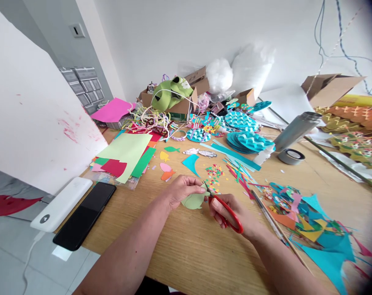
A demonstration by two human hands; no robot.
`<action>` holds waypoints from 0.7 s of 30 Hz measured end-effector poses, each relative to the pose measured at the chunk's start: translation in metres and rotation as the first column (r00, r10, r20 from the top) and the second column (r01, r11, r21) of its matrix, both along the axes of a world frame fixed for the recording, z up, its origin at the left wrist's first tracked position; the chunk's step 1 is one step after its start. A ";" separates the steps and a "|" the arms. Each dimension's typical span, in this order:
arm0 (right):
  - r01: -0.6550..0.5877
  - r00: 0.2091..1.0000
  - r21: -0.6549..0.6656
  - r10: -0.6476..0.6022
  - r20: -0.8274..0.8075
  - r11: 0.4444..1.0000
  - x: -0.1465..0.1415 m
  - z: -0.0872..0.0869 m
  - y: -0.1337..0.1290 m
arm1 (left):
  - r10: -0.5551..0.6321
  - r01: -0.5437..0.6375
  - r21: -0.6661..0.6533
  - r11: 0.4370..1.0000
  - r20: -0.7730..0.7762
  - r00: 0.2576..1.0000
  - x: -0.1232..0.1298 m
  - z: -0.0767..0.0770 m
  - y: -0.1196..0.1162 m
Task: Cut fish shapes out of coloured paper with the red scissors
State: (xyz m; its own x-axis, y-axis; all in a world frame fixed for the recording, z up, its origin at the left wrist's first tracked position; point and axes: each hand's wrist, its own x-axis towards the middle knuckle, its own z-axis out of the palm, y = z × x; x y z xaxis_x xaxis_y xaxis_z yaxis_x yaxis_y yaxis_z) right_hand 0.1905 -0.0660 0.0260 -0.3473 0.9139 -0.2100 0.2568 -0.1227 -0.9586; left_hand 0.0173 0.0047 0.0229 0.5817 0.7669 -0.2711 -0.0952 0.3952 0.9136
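Head view: our left hand [182, 190] has the paper [193, 201], a small pale green piece, in a narrow pinch, thumb on top. Our right hand [230, 211] is curled round the red handles of the scissors [237, 223], blades aimed at about 11 o'clock.

Why this grip: pinching the top edge probably keeps the paper stiff near the blades, and holding it between both hands likely lets us turn it as needed. Can't tell how far apart the blades are.

Layout looks sorted for reach. From the paper, the cut-outs [172, 149] lie at 11 o'clock, likely kept out of the cutting zone. Sheets [124, 147] are stacked at 10, confetti bits [214, 171] between 1 and 2, scraps [315, 229] between 3 and 4, presumably to keep offcuts off the stock. Phone [84, 217] is at 9, by the table [180, 258] edge.

Paper vs fingers: it sits just under the left fingertips, most of it hanging toward 6 o'clock, right fingers just beside it at 3. Left thumb tip is close to the blades.
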 end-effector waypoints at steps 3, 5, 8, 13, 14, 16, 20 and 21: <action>-0.010 1.000 -0.003 0.010 0.000 1.000 0.000 0.001 0.000 | -0.016 0.016 -0.004 1.000 -0.004 1.000 -0.001 0.002 0.000; -0.018 1.000 -0.006 0.018 0.001 1.000 0.000 0.002 0.000 | -0.030 0.030 -0.002 1.000 -0.006 1.000 -0.002 0.003 0.000; -0.032 0.999 -0.011 0.032 0.012 0.999 0.001 0.003 0.000 | -0.054 0.054 0.017 0.998 -0.003 0.999 -0.003 0.003 0.001; -0.052 0.998 -0.014 0.053 0.025 0.999 0.003 0.001 0.001 | -0.099 0.100 0.030 0.995 -0.023 0.995 -0.005 0.003 0.002; -0.055 0.998 -0.015 0.055 0.029 0.998 0.004 0.001 0.001 | -0.106 0.106 0.031 0.994 -0.022 0.994 -0.006 0.003 0.002; -0.056 0.998 -0.019 0.057 0.039 0.998 0.004 0.001 0.001 | -0.114 0.115 0.033 0.993 -0.018 0.993 -0.006 0.003 0.003; -0.066 0.997 -0.013 0.066 0.042 0.998 0.005 0.002 0.001 | -0.126 0.126 0.013 0.992 -0.026 0.992 -0.007 0.002 0.004; -0.069 0.997 -0.011 0.069 0.042 0.998 0.005 0.002 0.001 | -0.129 0.130 0.006 0.992 -0.028 0.991 -0.007 0.002 0.004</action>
State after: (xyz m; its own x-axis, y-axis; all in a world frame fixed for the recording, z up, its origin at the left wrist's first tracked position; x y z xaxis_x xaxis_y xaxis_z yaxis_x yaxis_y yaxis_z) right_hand 0.1952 -0.0649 0.0280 -0.3998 0.8862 -0.2342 0.3056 -0.1120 -0.9456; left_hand 0.0098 0.0089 0.0250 0.6686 0.6877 -0.2828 -0.0185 0.3956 0.9182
